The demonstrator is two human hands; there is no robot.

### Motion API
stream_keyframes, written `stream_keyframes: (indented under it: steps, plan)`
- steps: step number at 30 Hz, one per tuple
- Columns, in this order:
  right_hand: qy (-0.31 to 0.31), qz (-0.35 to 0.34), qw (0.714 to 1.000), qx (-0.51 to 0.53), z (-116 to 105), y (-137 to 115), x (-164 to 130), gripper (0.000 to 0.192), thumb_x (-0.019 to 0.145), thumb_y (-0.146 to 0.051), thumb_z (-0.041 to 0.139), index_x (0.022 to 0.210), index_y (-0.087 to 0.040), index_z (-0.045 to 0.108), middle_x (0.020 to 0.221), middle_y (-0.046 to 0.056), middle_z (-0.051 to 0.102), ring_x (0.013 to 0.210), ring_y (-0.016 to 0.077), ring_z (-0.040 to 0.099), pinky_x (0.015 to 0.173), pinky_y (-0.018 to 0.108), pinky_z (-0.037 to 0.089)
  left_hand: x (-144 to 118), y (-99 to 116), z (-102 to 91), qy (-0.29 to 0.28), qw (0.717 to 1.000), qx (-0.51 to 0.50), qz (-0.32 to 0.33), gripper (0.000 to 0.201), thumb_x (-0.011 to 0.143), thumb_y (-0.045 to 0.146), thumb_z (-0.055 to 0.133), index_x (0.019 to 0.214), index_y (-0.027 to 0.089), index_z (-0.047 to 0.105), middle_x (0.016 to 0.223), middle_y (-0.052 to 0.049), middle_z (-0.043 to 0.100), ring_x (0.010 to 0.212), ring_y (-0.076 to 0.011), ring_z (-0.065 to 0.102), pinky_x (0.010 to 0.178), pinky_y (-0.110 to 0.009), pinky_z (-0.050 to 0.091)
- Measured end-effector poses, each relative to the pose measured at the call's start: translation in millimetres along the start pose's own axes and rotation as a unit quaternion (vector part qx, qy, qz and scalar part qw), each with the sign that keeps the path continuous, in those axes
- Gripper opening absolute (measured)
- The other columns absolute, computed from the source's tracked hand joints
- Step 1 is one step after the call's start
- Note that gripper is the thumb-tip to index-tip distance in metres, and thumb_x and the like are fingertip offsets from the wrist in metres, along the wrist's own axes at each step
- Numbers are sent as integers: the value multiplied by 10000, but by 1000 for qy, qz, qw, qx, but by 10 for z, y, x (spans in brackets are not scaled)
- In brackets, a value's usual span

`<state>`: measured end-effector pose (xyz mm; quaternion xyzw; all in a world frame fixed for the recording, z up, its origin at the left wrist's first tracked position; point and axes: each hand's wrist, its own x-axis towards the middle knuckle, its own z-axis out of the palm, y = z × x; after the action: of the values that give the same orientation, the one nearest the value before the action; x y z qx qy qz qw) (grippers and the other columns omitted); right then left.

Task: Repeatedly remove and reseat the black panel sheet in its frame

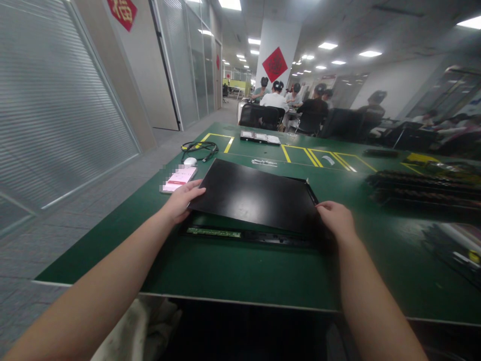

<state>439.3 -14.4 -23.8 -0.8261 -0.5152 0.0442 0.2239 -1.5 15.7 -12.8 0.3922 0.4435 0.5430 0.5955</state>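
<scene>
Two hands are gripping one flat black panel (255, 195), which is lying tilted at the middle of the green worktop (240, 273). The left hand (183, 199) is grasping its 9 o'clock edge, the thumb on top; the right hand (335, 217) is clasping the corner at 4 o'clock. Under the raised near edge, one long dark chassis (248, 235) is showing with a green strip inside. At 10 o'clock from the panel, one phone (179, 179), one white mouse (190, 161) and one coiled cable (199, 147) are lying close together. At 3 o'clock, dark trays (424, 188) are sitting stacked; the count is blurred. Several people are sitting at 12 o'clock, well apart.
</scene>
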Motion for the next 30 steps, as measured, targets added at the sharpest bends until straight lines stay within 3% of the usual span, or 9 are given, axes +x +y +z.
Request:
stream_keyframes:
  steps: [10,19,25,30]
  plan:
    - [18,-9,1000,6,31,23,15,273,826,-301,588,938,-236,829,935,78,787,860,241,704,741,302,496,6,-26,-28,13,1000,15,9,450,714,98,795,1156,132,724,890,-76,822,655,-163,749,619,-229,595]
    - [20,6,999,24,44,49,30,316,818,-286,587,1032,-229,812,942,81,777,876,251,691,751,321,489,-2,-1,-73,18,997,65,40,455,623,174,886,1060,158,763,922,-71,821,704,-180,747,683,-263,609]
    - [16,18,999,24,39,44,35,309,816,-281,595,1031,-237,812,937,73,774,865,246,687,732,316,484,77,-28,-220,61,977,191,69,544,507,276,967,1014,166,803,1039,-124,809,1066,-324,734,906,-397,594]
    - [7,24,999,24,16,36,37,310,827,-276,598,1046,-235,813,940,75,772,877,254,684,745,329,484,73,-14,-219,68,954,275,100,403,487,287,970,848,210,811,1152,-123,783,1203,-368,671,1026,-426,543]
